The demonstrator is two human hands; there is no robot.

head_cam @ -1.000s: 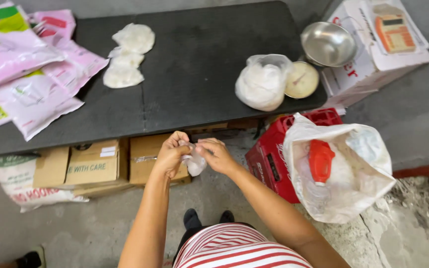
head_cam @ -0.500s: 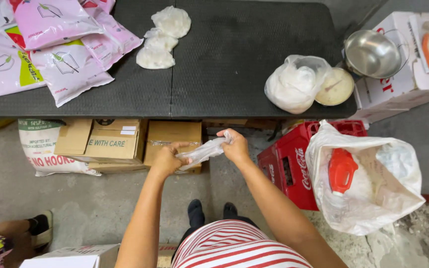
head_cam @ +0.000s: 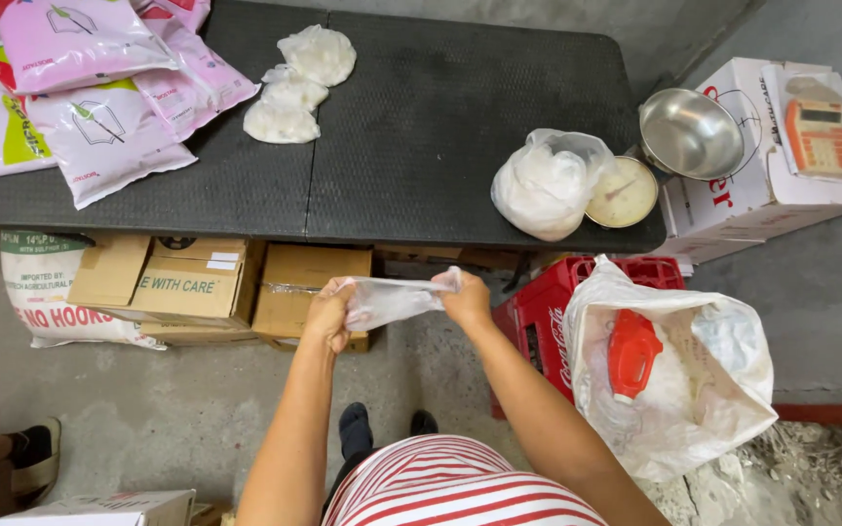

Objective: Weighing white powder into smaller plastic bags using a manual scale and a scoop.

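Both hands (head_cam: pixel 397 304) stretching clear plastic bag (head_cam: pixel 394 298), contents unclear

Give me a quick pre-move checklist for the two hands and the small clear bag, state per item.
1. Left hand grips one end of the small clear bag: ok.
2. Right hand grips the other end: ok.
3. Bag stretched flat between both hands, apart from the black table: ok.
4. Bag mouth opened: cannot tell, the film looks flat.
5. Red scoop within the large white sack, beside the right arm: ok.
6. Bare table area left between the small filled bags and the big tied bag: ok.
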